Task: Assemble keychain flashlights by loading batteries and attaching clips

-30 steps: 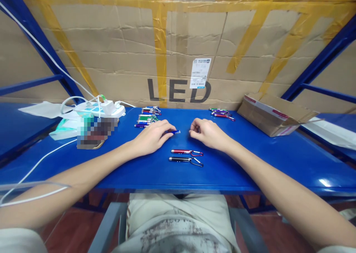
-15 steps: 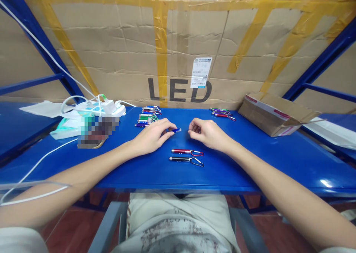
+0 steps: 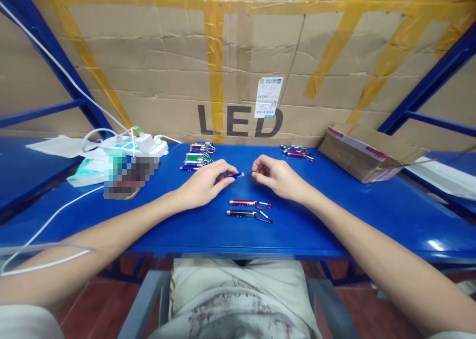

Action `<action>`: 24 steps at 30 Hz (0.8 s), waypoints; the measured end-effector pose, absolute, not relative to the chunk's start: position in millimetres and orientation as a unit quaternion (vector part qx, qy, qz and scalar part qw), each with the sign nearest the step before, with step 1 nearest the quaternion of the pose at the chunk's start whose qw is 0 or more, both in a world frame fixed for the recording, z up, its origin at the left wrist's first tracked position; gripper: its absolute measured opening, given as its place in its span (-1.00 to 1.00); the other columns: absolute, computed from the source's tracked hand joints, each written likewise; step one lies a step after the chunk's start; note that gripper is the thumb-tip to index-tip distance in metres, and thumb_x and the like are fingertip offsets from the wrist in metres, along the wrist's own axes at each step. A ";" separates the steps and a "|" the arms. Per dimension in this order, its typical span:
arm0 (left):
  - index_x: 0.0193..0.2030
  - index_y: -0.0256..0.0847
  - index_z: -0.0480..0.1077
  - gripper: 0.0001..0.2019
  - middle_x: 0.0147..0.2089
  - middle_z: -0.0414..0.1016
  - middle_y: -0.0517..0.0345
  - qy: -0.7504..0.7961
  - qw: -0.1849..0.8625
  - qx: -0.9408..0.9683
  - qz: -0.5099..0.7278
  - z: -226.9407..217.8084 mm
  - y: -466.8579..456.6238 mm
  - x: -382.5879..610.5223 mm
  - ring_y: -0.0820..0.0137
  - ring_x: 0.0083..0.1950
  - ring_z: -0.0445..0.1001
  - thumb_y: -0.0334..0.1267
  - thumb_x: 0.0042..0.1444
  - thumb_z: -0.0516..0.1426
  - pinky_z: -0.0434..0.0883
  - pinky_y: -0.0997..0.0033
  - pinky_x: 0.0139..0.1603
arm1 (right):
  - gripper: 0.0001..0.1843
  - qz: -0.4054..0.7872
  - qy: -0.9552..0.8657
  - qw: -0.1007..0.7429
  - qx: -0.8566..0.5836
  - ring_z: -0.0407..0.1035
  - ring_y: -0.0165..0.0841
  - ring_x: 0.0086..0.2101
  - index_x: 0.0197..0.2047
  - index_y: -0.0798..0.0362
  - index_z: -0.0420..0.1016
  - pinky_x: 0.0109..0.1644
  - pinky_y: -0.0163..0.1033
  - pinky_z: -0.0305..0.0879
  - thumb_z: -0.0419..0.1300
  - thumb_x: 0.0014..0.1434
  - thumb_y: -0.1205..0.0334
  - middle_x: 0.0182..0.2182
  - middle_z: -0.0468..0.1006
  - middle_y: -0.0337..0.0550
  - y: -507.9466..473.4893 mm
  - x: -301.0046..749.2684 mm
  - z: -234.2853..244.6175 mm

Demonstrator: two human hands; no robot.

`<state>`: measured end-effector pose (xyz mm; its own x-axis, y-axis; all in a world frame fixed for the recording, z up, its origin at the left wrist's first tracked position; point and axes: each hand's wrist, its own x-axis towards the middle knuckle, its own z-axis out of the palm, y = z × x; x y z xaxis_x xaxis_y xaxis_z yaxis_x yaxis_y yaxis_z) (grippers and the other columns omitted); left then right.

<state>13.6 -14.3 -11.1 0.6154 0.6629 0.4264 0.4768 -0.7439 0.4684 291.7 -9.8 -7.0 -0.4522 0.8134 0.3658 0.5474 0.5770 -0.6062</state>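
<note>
My left hand [image 3: 204,184] pinches a small blue keychain flashlight [image 3: 237,175] just above the blue table [image 3: 353,215]. My right hand [image 3: 277,176] is curled close to the flashlight's tip, fingers pinched together; whatever is in them is too small to make out. In front of my hands lie a red flashlight [image 3: 245,203] and a black flashlight [image 3: 243,213], each with a carabiner clip.
A row of several coloured flashlights [image 3: 197,158] lies at the back left, another small group [image 3: 296,152] at the back right. An open cardboard box [image 3: 366,153] stands at right. A power strip [image 3: 132,144] with white cables and packets sits at left. A cardboard wall marked LED is behind.
My left hand has lifted the blue flashlight slightly and tilted it toward my right hand, which has edged a little closer to its tip.
</note>
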 end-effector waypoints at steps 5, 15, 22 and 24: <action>0.12 -0.15 0.53 -0.74 0.07 0.65 0.05 0.336 0.233 0.853 0.325 -12.8 -14.1 16.4 0.26 -0.05 0.60 -0.06 0.47 0.19 0.54 0.22 0.06 | -0.76 0.357 -0.773 0.366 -0.376 0.51 -0.29 -0.28 -0.16 0.01 0.49 -0.15 -0.16 0.47 0.33 0.31 0.02 -0.25 0.66 -0.14 -6.8 288.3 -9.4; 0.12 -0.16 0.52 -0.71 0.07 0.68 0.04 0.341 0.277 0.828 0.347 -12.6 -13.0 17.4 0.24 0.01 0.62 -0.03 0.44 0.21 0.55 0.18 0.13 | -0.68 0.486 -0.683 0.410 -0.358 0.51 -0.36 -0.33 -0.20 0.02 0.53 -0.15 -0.18 0.50 0.49 0.20 0.00 -0.24 0.73 -0.14 -9.3 286.6 -4.9; 0.12 -0.17 0.53 -0.70 0.06 0.68 0.01 0.348 0.322 0.807 0.352 -13.0 -12.5 19.6 0.22 0.02 0.63 -0.04 0.41 0.23 0.55 0.18 0.07 | -0.64 0.496 -0.670 0.425 -0.352 0.53 -0.36 -0.32 -0.21 0.02 0.53 -0.15 -0.19 0.50 0.55 0.15 0.01 -0.22 0.75 -0.12 -7.6 286.6 -6.2; 0.13 -0.17 0.54 -0.69 0.04 0.69 0.01 0.347 0.322 0.808 0.350 -13.1 -12.9 19.7 0.22 0.00 0.63 -0.03 0.41 0.23 0.55 0.18 0.06 | -0.61 0.490 -0.664 0.444 -0.349 0.53 -0.36 -0.33 -0.24 0.00 0.49 -0.17 -0.20 0.49 0.57 0.13 0.00 -0.22 0.74 -0.13 -9.1 285.5 -4.6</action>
<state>19.7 -12.9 -13.1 0.5136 0.7872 0.3414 0.3359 -0.5506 0.7642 285.5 -9.1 -4.6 -0.3629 0.8984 0.2473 0.0289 0.2761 -0.9607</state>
